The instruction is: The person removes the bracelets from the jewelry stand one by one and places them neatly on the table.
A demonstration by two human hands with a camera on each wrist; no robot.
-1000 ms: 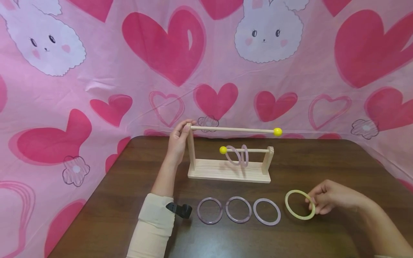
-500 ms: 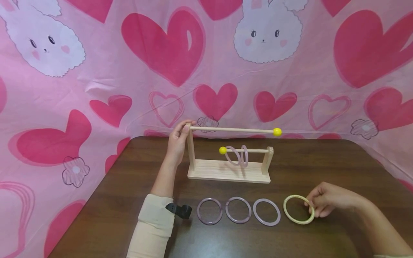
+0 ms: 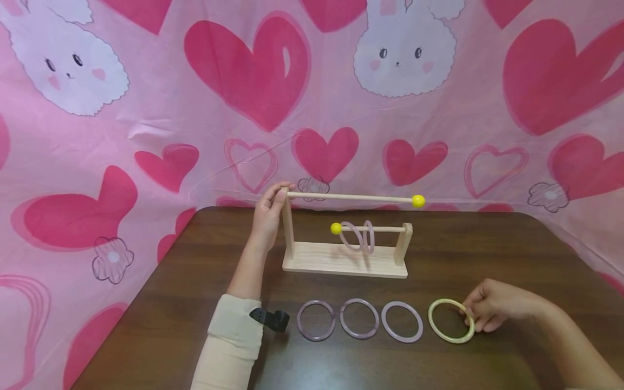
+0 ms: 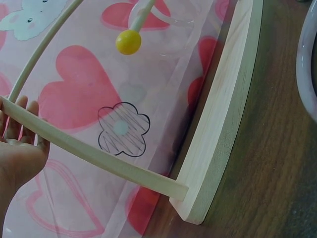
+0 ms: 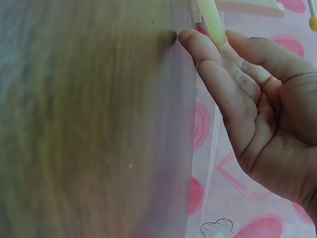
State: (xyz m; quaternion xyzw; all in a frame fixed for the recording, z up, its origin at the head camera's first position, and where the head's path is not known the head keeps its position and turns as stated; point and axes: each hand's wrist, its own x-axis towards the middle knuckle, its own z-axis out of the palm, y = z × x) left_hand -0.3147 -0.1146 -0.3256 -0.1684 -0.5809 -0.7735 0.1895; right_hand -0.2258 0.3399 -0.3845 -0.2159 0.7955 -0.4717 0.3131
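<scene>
My left hand (image 3: 269,216) grips the top of the tall left post of a pale wooden stand (image 3: 341,262); its fingers reach behind the post in the left wrist view. The stand's long upper rod (image 3: 351,197) ends in a yellow ball and is bare. On the shorter lower rod (image 3: 387,229), fixed to the right post, hang two pale purple bangles (image 3: 369,238). At the right, my right hand (image 3: 497,309) pinches the right edge of a yellow bangle (image 3: 435,331) between thumb and fingertips, low at the tabletop. The right wrist view shows part of this bangle's rim (image 5: 213,22).
Three purple bangles lie in a row before the stand: a left one (image 3: 299,328), a middle one (image 3: 343,325) and a right one (image 3: 385,326). A black strap mount (image 3: 273,319) juts from the left cuff. A pink heart-print cloth (image 3: 234,86) hangs behind the brown table (image 3: 195,303).
My right hand has lowered the yellow bangle toward the tabletop, slightly left, beside the row of purple ones. The left hand and the stand have stayed in place.
</scene>
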